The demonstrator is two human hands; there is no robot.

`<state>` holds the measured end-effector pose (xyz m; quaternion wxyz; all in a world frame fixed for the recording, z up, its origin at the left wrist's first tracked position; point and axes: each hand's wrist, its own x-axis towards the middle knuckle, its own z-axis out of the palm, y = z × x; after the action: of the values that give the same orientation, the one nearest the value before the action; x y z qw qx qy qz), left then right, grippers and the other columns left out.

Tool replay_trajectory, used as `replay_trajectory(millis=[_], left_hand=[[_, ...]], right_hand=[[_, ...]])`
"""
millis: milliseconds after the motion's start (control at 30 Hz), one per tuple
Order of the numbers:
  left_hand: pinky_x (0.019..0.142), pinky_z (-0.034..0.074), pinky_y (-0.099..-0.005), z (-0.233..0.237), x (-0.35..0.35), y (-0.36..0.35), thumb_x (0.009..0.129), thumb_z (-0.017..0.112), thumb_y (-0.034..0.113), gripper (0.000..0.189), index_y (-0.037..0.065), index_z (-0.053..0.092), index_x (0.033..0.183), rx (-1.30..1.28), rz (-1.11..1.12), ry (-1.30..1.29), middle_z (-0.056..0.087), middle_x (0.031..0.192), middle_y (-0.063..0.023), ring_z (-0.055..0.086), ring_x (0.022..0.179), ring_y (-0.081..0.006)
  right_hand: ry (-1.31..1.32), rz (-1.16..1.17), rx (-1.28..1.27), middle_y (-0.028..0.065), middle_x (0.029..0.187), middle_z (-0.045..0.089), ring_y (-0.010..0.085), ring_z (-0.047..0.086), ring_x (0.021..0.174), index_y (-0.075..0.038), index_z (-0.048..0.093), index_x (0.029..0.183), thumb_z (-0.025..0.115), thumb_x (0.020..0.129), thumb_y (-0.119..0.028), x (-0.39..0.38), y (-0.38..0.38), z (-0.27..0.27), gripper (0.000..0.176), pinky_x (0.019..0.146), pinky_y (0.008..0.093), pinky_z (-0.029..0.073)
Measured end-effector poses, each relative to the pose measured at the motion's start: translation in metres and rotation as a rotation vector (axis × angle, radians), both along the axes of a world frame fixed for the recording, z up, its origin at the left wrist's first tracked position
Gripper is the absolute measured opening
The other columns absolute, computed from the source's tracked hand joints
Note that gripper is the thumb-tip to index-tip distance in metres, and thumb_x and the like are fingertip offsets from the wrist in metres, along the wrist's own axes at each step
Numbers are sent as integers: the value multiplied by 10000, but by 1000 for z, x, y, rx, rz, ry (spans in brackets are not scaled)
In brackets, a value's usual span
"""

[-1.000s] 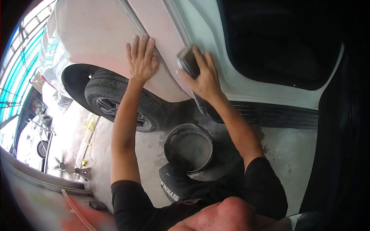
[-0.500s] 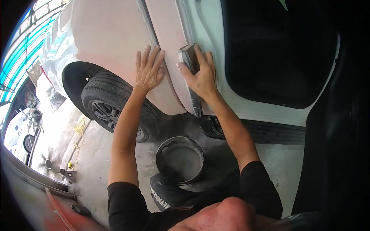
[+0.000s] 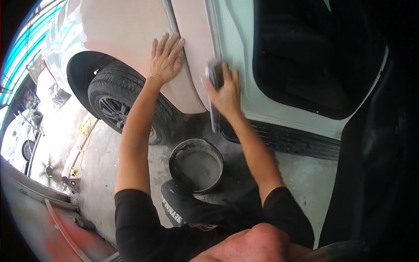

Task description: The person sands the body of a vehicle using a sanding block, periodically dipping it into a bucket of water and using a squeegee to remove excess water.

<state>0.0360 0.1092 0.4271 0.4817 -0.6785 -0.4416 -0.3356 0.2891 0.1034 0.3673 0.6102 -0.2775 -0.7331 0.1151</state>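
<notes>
One white car (image 3: 231, 39) fills the top of the view, with a dark doorway to the right and a ribbed black step (image 3: 297, 142) along its sill. Its pinkish fender panel (image 3: 122, 30) curves over the front tyre (image 3: 118, 83), which stands on a dusty concrete floor (image 3: 109, 166). A round bucket (image 3: 171, 157) with murky water in it sits on that floor below the panel's rear edge, between the person's two forearms. The left hand (image 3: 165, 59) lies flat on the fender panel, fingers spread wide and straight, holding nothing. The right hand (image 3: 224, 94), somewhat blurred, is curled around a dark sanding block (image 3: 214, 72), fingers wrapped over its top. The block is pressed against the rear edge of the panel, just beside the door opening and close to the left hand.
</notes>
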Motion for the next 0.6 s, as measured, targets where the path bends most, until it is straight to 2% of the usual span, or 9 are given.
replay_trajectory(millis=[133, 200, 233, 267, 300, 333, 367, 467, 600], left_hand=[[1205, 172, -660, 5, 7, -9, 930, 568, 313, 638, 227, 411, 1543, -41, -29, -32, 361, 1617, -72, 285, 1501, -383], [1206, 163, -662, 4, 27, -12, 954, 570, 358, 642, 213, 387, 1552, -37, -62, -112, 328, 1628, -99, 275, 1505, -386], [1221, 112, -650, 3, 38, -9, 1023, 479, 486, 709, 138, 277, 1606, -61, -48, -194, 208, 1674, -178, 202, 1540, -400], [1222, 99, -651, 6, 53, -4, 1019, 489, 484, 746, 107, 239, 1613, -52, -73, -260, 172, 1678, -201, 170, 1547, -406], [1223, 87, -651, 12, 73, 1, 1015, 499, 482, 787, 76, 200, 1619, -38, -99, -322, 135, 1681, -224, 139, 1555, -412], [1224, 75, -652, 20, 91, 6, 1012, 509, 481, 829, 45, 162, 1626, -23, -126, -383, 99, 1684, -247, 107, 1562, -418], [1206, 63, -678, 29, 105, 12, 1012, 511, 446, 898, -69, 71, 1603, -44, -78, -357, 37, 1662, -334, 17, 1554, -483], [1190, 63, -700, 64, 125, 40, 1014, 502, 400, 890, -121, 52, 1578, 103, -41, -438, -3, 1634, -396, -14, 1533, -541], [1184, 39, -707, 121, 118, 49, 1022, 466, 343, 845, -133, 37, 1574, 189, -9, -371, -18, 1632, -403, -26, 1523, -565]], right_hand=[[-63, 74, -214, 322, 1192, 529, 490, 550, 1125, 84, 455, 1460, 783, 851, -389, 35, -33, -83, 838, 980, 510, 462], [-54, 8, -193, 311, 1198, 549, 468, 560, 1132, 69, 482, 1444, 783, 857, -382, 37, -40, -148, 798, 982, 498, 464], [-48, -24, -177, 305, 1200, 558, 457, 565, 1135, 61, 495, 1435, 782, 860, -378, 39, -48, -171, 779, 984, 492, 465], [55, 153, -429, 294, 1238, 588, 439, 581, 1151, 45, 531, 1406, 770, 880, -367, 46, -62, -183, 709, 998, 476, 463], [149, 185, -473, 276, 1251, 608, 417, 598, 1132, 49, 566, 1368, 760, 896, -365, 41, -63, -218, 656, 990, 466, 466], [282, 210, -532, 229, 1160, 658, 352, 637, 1064, 43, 619, 1290, 745, 915, -363, 34, -64, -254, 567, 959, 428, 482], [337, 253, -820, 174, 1080, 690, 274, 659, 997, 35, 658, 1201, 728, 932, -373, 37, -78, -265, 494, 921, 379, 494], [439, 251, -968, 148, 981, 707, 210, 641, 913, 58, 662, 1173, 609, 1003, -417, 33, -83, -335, 507, 846, 355, 488], [423, 264, -970, 153, 1051, 705, 213, 636, 967, 86, 646, 1188, 544, 1042, -426, 74, -77, -325, 542, 871, 348, 477]])
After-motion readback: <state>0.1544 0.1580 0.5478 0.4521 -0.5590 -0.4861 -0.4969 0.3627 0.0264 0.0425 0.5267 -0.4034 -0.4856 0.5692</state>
